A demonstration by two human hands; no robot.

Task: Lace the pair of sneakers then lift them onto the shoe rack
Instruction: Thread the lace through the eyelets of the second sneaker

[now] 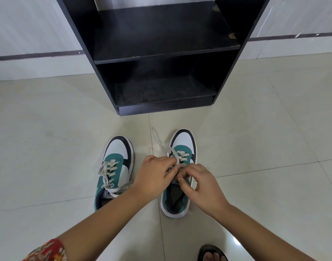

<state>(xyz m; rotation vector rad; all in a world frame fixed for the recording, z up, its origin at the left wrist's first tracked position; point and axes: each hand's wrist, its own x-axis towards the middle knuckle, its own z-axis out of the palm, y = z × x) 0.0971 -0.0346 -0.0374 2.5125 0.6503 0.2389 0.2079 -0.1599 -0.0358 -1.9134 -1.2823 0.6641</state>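
Two teal, white and black sneakers stand side by side on the tiled floor, toes pointing at the black shoe rack (167, 55). The left sneaker (115, 166) has its white lace threaded and tied loosely. Over the upper eyelets of the right sneaker (182, 146), my left hand (153, 175) and my right hand (201, 182) meet, both pinching its white lace (157, 138). One loose end of that lace trails on the floor toward the rack. The tongue and the middle of the right sneaker are hidden by my fingers.
The rack stands against a pale wall with a dark skirting stripe (35, 54); its two visible shelves hold nothing. My foot in a dark sandal (211, 253) shows at the bottom edge. Glossy cream tiles (264, 147) spread around the shoes.
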